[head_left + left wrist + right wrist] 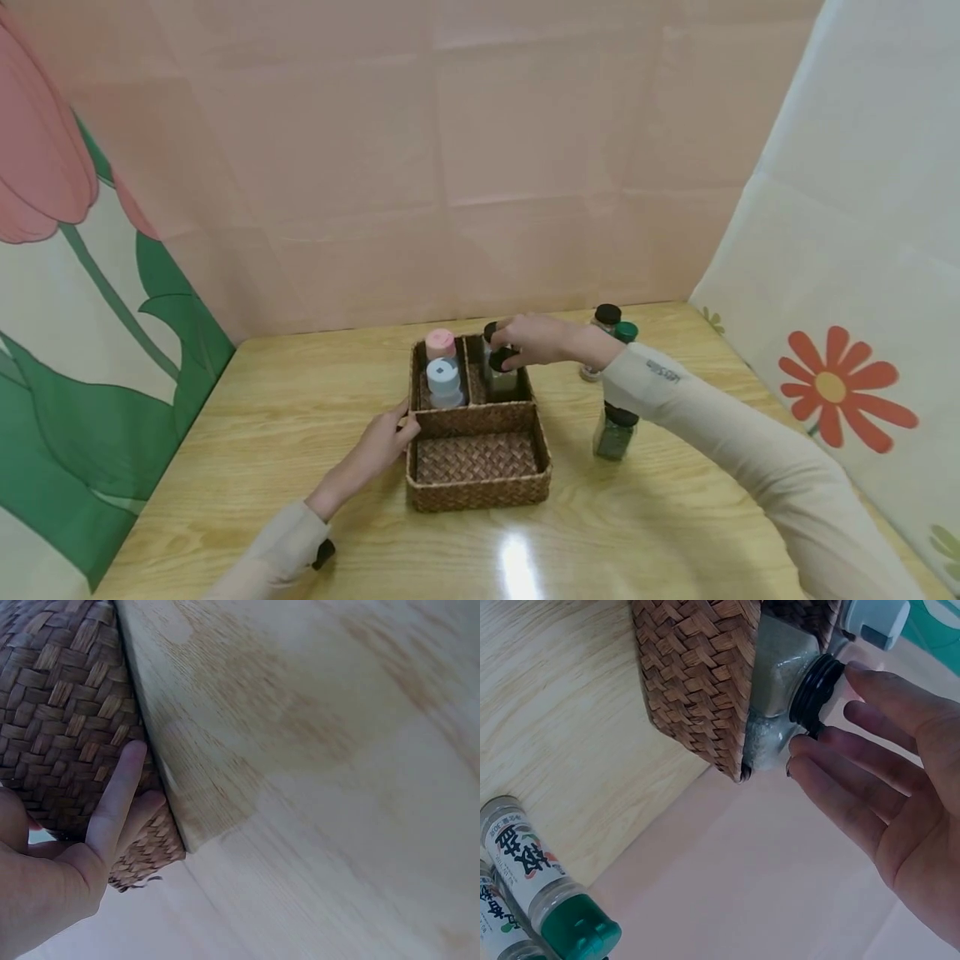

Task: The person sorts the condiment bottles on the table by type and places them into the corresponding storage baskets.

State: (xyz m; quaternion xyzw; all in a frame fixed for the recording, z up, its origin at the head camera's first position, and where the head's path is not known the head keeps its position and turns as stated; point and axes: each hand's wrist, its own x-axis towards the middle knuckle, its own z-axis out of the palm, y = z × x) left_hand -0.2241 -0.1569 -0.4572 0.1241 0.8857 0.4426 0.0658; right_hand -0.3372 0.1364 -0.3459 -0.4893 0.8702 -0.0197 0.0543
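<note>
A brown woven basket (480,493) with a wide front compartment and two narrower back ones stands on the table. My left hand (387,440) touches its left side; in the left wrist view straight fingers (116,799) lie against the outer wall. My right hand (536,337) reaches over the back right compartment. There its thumb and fingers pinch the black cap of a spice jar (503,383), whose cap (810,694) shows in the right wrist view. Another black-capped jar (490,333) is behind it, partly hidden. The back left compartment holds a pink-capped bottle (440,343) and a white-capped bottle (444,377).
Right of the basket stand a green-capped shaker (626,332), labelled in the right wrist view, a black-capped jar (607,315) and a jar with green contents (613,442). My right forearm partly covers them. A pink cloth (480,167) hangs along the table's back edge.
</note>
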